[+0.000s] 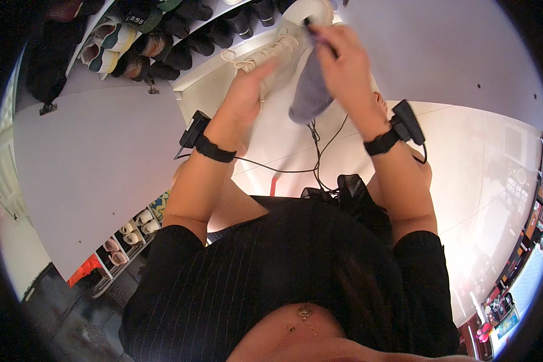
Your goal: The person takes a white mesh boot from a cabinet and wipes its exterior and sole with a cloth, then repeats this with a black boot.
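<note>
a pale tiled floor point(482, 175) fills the right; a pale panel point(96, 163) stands at left. a shoe-filled shelf point(205, 69) runs across the upper left. at top centre is a white lace-up shoe point(268, 55), the left hand point(247, 92) gripping its near end. the blurred right hand point(344, 63) is closed on a small dark object point(308, 23) at the shoe's toe.

L hand point(247, 95) fwd, R hand point(347, 65) curled

White cabinet shelves point(206, 68) carry close rows of dark shoes point(179, 57) beside some pale sneakers point(107, 61).
</note>
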The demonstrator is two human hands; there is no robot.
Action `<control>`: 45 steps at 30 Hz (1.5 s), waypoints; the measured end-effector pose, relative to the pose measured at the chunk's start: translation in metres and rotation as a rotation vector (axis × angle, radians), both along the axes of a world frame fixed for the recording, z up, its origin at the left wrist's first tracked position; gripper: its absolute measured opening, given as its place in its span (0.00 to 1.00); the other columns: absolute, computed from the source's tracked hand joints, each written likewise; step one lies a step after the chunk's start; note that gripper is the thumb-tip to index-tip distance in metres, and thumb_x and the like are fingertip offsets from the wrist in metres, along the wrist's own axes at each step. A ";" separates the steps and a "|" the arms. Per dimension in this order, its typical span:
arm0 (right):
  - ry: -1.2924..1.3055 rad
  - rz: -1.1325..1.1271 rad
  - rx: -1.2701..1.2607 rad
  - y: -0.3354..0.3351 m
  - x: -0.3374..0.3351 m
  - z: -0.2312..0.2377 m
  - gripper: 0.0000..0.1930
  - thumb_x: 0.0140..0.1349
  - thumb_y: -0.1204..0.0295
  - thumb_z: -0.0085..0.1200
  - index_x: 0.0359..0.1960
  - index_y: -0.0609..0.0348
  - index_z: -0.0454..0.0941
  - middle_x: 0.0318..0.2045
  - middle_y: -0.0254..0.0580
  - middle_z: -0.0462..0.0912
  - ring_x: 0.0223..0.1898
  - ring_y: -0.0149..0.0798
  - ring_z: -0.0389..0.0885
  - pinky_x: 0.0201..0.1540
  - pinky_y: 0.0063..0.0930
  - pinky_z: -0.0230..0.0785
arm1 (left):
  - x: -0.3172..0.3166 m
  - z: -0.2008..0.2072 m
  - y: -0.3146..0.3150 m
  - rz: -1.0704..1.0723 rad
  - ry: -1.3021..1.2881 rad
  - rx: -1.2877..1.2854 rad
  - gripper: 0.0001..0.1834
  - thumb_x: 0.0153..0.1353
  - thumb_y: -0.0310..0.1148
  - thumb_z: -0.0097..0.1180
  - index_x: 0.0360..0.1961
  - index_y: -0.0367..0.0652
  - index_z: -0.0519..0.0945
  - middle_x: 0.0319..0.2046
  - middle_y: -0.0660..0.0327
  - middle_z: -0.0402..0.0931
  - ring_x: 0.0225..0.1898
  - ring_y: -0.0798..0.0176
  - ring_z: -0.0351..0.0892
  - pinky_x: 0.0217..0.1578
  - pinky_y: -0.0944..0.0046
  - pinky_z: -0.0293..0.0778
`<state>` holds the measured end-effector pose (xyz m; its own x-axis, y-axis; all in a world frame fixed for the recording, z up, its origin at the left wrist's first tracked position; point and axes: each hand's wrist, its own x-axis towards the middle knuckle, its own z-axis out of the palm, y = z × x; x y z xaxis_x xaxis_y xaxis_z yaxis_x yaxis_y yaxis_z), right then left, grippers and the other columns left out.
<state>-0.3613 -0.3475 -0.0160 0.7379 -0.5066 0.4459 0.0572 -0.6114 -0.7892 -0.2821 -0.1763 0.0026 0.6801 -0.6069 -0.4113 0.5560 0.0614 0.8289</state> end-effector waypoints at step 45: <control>0.130 0.113 -0.034 0.007 0.007 0.009 0.11 0.57 0.76 0.58 0.42 0.52 0.83 0.39 0.39 0.83 0.42 0.47 0.80 0.46 0.37 0.75 | -0.031 0.020 0.023 -0.867 -1.371 0.756 0.20 0.53 0.38 0.55 0.48 0.46 0.80 0.51 0.47 0.77 0.53 0.41 0.75 0.52 0.45 0.71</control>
